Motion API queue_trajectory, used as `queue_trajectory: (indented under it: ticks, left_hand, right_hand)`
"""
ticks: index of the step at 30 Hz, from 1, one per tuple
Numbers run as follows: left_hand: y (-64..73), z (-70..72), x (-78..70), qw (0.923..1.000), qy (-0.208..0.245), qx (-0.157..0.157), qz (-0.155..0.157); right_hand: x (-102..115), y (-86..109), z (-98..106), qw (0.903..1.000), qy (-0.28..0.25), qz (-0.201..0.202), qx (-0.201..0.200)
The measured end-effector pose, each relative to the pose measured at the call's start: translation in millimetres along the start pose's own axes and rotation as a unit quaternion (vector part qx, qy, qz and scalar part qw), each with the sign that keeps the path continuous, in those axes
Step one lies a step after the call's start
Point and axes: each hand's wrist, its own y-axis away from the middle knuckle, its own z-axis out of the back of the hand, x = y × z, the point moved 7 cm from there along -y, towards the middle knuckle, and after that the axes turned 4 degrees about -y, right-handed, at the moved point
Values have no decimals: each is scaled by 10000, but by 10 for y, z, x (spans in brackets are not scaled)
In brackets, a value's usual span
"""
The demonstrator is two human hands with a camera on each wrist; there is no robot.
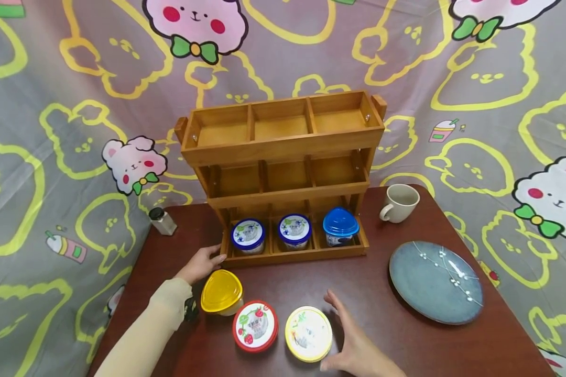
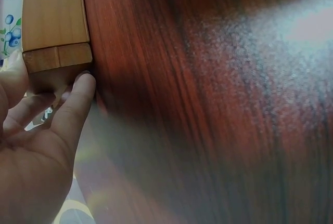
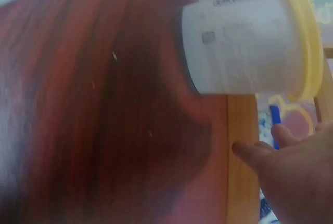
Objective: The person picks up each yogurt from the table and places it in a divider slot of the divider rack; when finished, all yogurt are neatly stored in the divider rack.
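My left hand point(image 1: 204, 264) holds the lower left corner of a three-tier wooden rack point(image 1: 283, 152). In the left wrist view, thumb and fingers point(image 2: 77, 104) lie on either side of the rack's corner point(image 2: 57, 57). My right hand point(image 1: 354, 343) is spread just right of a white tub with a yellow-rimmed lid point(image 1: 308, 334), with a gap to the tub's wall in the right wrist view. Left of that tub stand a red-lidded tub point(image 1: 255, 325) and a tub with a yellow rounded-triangle lid point(image 1: 221, 292).
Two blue-rimmed tubs point(image 1: 248, 234) and a tub with a blue domed lid point(image 1: 340, 224) sit in the bottom tier's compartments. Right of the rack are a beige mug point(image 1: 401, 203) and a grey-blue plate point(image 1: 434, 283). A small black-capped shaker point(image 1: 162, 221) stands back left. Patterned cloth hangs behind.
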Motion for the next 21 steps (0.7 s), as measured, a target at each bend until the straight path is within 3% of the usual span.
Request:
queue_trajectory:
  ticks: [4,12,21]
  left_hand:
    - [1,-12,16,10000,-7,12,-14]
    - [-10,-8,26,10000,21,6,-54]
    - [-18,-3,22,9999,133,3,-43]
  right_hand:
    - [-25,-49,-68,9998,156,34,-74]
    - [-42,-152,-116,9995,138,-280,-71]
    - [-40,-173,-158,9980,550,-297,-58]
